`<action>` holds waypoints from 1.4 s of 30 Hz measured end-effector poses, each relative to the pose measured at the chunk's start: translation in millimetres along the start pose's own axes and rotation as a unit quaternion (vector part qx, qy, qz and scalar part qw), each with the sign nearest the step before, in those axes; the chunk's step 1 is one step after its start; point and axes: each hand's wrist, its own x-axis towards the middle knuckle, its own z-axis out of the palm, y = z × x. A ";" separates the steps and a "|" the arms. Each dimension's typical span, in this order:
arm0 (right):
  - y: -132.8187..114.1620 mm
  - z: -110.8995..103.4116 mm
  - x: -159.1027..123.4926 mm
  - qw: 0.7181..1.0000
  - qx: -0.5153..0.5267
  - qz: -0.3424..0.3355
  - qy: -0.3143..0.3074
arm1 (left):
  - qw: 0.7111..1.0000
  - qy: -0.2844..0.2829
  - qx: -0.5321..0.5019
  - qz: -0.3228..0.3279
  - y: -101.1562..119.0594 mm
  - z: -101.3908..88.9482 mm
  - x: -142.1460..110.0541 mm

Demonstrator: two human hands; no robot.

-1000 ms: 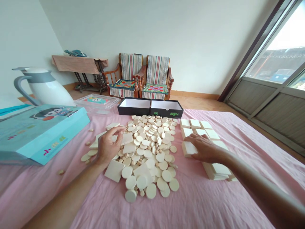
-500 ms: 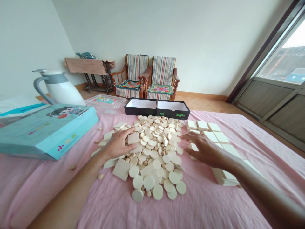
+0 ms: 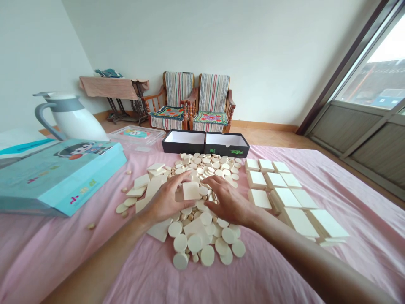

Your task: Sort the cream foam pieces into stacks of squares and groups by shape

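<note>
Both my hands are over a heap of cream round discs lying on a pink bedsheet. My left hand is arched at the heap's left side, beside a cream square tile. Whether it grips that tile I cannot tell. My right hand rests with its fingers spread on the discs, close to the tile and holding nothing. Rows of stacked square tiles stand to the right. Loose tiles and small discs lie to the left.
A black open box stands behind the heap. A pale blue flat box lies at left, with a white jug and a plastic tub behind it. Wooden armchairs stand on the floor beyond the bed.
My right hand has moved left from the tile stacks onto the heap. My left hand and the square tile beside it have shifted right. The view has turned slightly, showing more of the stacks.
</note>
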 end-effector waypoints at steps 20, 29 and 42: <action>38.4 -60.9 -35.7 0.993 -0.101 0.060 0.025 | 0.983 0.174 -0.043 -0.044 -15.4 -8.7 2.5; 76.4 -75.6 -81.9 0.961 -0.174 0.194 -0.094 | 0.976 0.204 -0.036 -0.068 -18.8 -14.2 3.9; 86.8 -67.8 -86.5 0.958 -0.170 0.201 -0.116 | 0.975 0.206 0.040 -0.070 -28.5 -22.5 7.2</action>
